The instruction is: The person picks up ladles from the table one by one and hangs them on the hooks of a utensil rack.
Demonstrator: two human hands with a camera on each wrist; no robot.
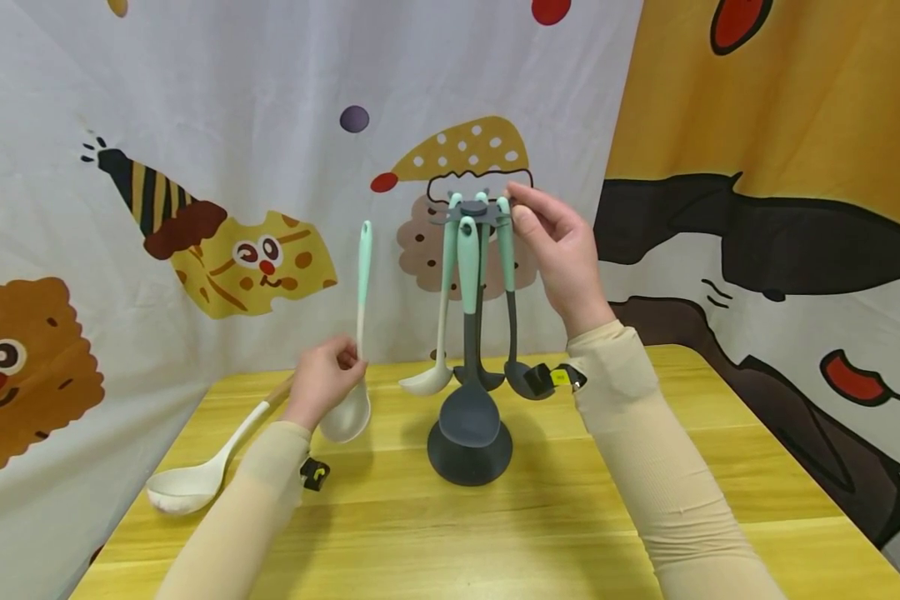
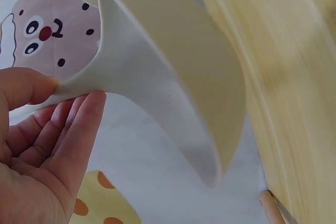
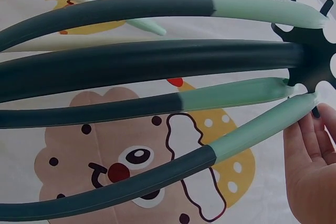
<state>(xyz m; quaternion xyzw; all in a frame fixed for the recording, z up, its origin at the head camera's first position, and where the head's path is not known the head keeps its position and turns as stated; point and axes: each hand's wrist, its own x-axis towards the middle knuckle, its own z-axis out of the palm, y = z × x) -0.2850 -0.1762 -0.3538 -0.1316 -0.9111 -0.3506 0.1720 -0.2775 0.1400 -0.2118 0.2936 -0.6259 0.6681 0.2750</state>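
Observation:
My left hand (image 1: 321,379) pinches a white soup ladle (image 1: 347,415) with a mint handle low on its neck, holding it upright with the bowl down, left of a dark utensil rack (image 1: 471,467). In the left wrist view thumb and fingers meet at the neck, beside the bowl (image 2: 152,72). My right hand (image 1: 562,246) is at the rack's top, thumb and forefinger pinching one hook next to the handle end of a dark utensil (image 1: 507,258). A white ladle (image 1: 429,381) and several dark utensils with mint handles hang from the rack. The right wrist view shows its hooked top (image 3: 312,56).
Another white ladle (image 1: 187,487) with a wooden handle lies at the left of the wooden table (image 1: 390,542). Behind the table hangs a printed cloth (image 1: 270,83) with cartoon food figures.

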